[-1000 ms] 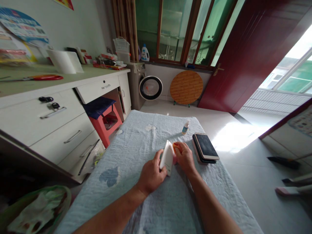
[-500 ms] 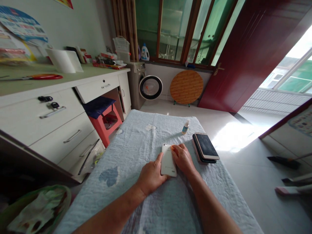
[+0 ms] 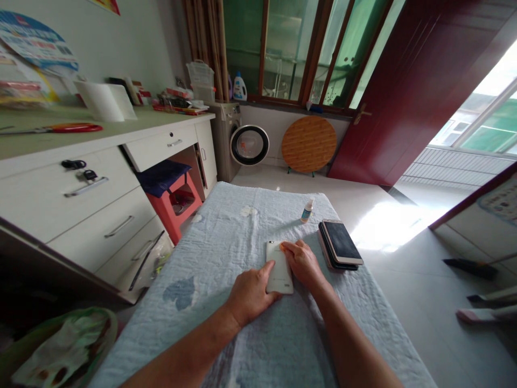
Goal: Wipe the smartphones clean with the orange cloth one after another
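Note:
A white smartphone (image 3: 279,276) lies back side up on the blue-grey quilted cloth (image 3: 226,231), its camera at the top left corner. My left hand (image 3: 251,291) grips its lower left part, with the thumb along the left edge and fingers at the bottom. Against the upper right of the phone's back, my right hand (image 3: 304,262) pinches a small orange piece (image 3: 283,246), mostly hidden by the fingers; I cannot make out its kind. To the right rests a stack of phones (image 3: 342,242), and beyond the hands stands a small spray bottle (image 3: 307,210).
A white desk (image 3: 100,183) with drawers runs along the left, a red stool (image 3: 177,207) beneath it. At the lower left is a green bin (image 3: 111,328) holding a plastic bag. A washing machine (image 3: 224,140) with its door ajar and a round wooden tabletop (image 3: 309,144) stand behind.
My right hand has slid the orange piece slightly left over the phone's back. The left thumb sits slightly lower and further onto the phone.

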Demonstrator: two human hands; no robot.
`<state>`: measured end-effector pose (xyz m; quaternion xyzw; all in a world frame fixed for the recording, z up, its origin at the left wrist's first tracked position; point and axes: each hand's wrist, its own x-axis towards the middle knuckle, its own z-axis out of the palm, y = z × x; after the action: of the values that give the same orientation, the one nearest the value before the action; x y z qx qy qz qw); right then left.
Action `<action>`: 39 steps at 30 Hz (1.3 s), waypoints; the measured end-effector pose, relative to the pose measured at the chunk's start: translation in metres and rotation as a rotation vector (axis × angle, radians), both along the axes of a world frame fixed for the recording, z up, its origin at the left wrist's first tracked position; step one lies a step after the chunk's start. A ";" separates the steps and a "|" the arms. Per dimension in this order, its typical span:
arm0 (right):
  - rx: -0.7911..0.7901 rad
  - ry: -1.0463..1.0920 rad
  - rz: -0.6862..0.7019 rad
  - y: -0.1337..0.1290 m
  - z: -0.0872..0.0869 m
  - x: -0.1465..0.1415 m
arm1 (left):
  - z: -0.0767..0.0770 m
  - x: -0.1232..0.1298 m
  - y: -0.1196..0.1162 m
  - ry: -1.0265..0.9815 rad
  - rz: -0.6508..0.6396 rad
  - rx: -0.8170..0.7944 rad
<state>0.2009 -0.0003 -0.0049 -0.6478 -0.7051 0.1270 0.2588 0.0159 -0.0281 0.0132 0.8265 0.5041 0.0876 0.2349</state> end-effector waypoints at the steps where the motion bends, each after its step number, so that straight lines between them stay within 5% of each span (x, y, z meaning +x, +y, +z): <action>1: -0.002 -0.002 0.002 -0.001 0.000 -0.001 | 0.000 0.000 0.000 0.007 -0.007 0.000; 11: 0.012 -0.061 0.114 -0.005 0.003 -0.019 | -0.004 -0.003 0.001 -0.049 -0.102 0.007; 19: -0.006 -0.092 -0.055 0.008 0.000 -0.008 | 0.000 -0.002 -0.002 -0.015 -0.121 0.050; 24: 0.024 -0.136 -0.062 0.012 -0.003 -0.008 | -0.001 -0.002 0.000 -0.049 -0.107 0.223; 39: -0.027 -0.174 0.139 0.009 0.005 -0.031 | -0.006 -0.003 0.003 -0.081 -0.144 0.182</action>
<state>0.1696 0.0091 0.0000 -0.6093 -0.7664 0.0972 0.1786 0.0127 -0.0247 0.0075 0.8743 0.4234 0.1490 0.1846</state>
